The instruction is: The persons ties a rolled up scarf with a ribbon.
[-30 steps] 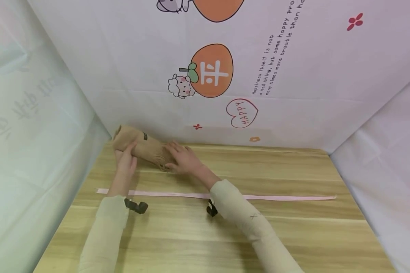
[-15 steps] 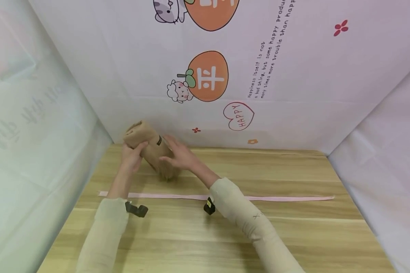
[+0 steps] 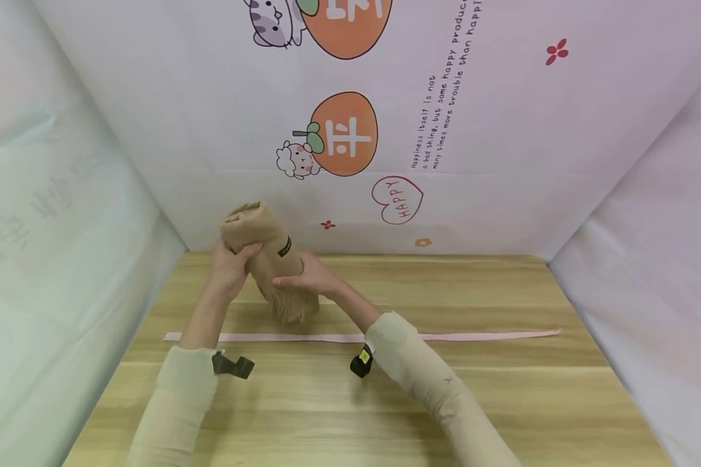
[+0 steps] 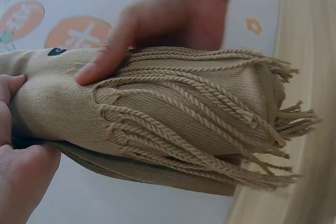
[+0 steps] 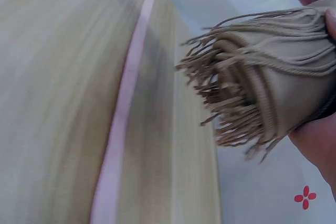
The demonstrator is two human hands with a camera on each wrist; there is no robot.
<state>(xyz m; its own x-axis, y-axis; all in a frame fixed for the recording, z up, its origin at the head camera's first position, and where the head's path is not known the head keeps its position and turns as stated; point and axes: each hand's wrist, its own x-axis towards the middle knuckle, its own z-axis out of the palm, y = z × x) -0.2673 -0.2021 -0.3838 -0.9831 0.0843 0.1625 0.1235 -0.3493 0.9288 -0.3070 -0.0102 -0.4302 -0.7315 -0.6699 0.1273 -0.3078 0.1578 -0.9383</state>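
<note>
Head view, its centre taken as the clock's middle: a tan fringed cloth roll point(image 3: 269, 256) is held up between nine and eight o'clock, over the far part of the wooden table point(image 3: 467, 292). It leans, folded end toward eleven, tassels point(image 3: 295, 308) toward five; whether their tips touch the wood I cannot tell. The left hand point(image 3: 229, 271) grips the roll from its eight o'clock side, thumb across the front. The right hand point(image 3: 317, 275) clasps it lower, from four o'clock; the left wrist view shows that thumb pressed near the tassels' base, the other fingers mostly hidden behind. A small dark label point(image 3: 284, 247) sits toward the roll's one o'clock. Nearer the person, a pink strip point(image 3: 304, 338) crosses the table from nine-ish to three-ish; on the white backdrop point(image 3: 485, 214), a red heart outline point(image 3: 397, 200) shows at two.
</note>
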